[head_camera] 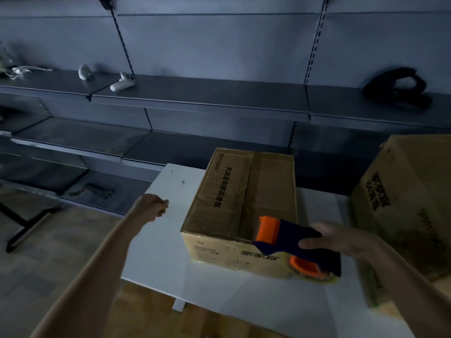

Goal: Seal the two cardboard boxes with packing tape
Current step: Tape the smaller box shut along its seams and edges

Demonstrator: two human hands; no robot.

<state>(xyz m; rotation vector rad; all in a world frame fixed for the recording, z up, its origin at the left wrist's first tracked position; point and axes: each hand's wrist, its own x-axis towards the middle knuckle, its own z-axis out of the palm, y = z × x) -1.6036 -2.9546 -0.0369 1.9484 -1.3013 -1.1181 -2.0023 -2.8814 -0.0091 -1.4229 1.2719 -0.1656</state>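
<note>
The right hand (341,242) grips the dispenser (292,242) at the box's (244,198) near edge; the left hand (152,207) is curled, seemingly empty. The cardboard looks stiff and probably slides easily: steady its top.

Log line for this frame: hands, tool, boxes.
right hand grips tape dispenser at near top edge of small box | left hand fisted, off box | second box at right, no hand on it
</note>
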